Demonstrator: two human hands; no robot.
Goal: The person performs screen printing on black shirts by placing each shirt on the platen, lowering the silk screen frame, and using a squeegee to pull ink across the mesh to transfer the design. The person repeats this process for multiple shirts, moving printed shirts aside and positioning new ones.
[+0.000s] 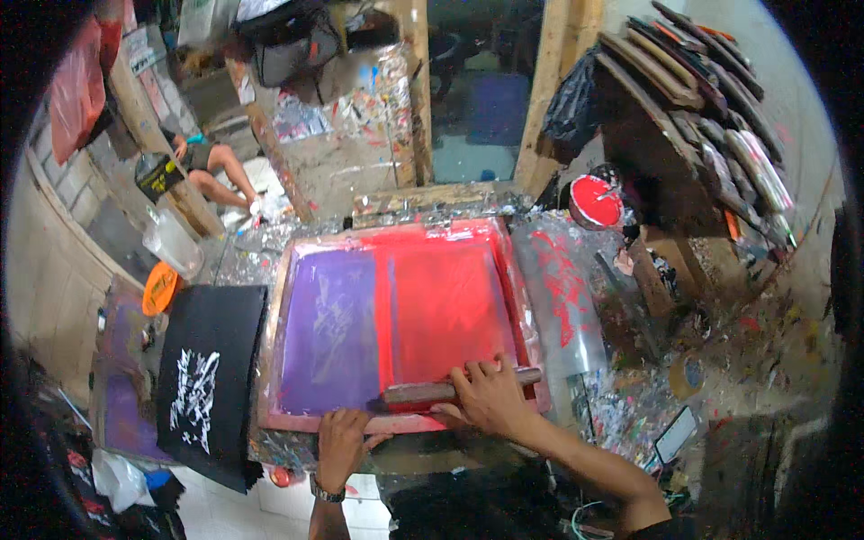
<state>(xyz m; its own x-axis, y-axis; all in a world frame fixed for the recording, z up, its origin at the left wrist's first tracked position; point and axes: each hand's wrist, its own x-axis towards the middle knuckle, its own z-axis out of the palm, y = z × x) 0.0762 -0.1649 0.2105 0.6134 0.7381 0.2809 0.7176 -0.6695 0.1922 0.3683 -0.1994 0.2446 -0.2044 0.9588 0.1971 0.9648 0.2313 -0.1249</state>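
Note:
A screen printing frame (274, 360) lies on the work table in front of me, its mesh purple on the left and covered with red ink on the right. My right hand (490, 396) grips a wooden squeegee (418, 392), which lies crosswise at the near end of the red half. The squeegee's blade is mostly hidden. My left hand (342, 445), with a watch on its wrist, has its fingers curled over the frame's near edge. What lies under the frame cannot be seen.
Black printed sheets (225, 333) lie left of the frame, near an orange lid (162, 288). A clear sheet smeared red (562, 297) and a tub of red ink (596, 201) are on the right. Squeegees (702, 99) lean at the back right. A person (225, 171) sits back left.

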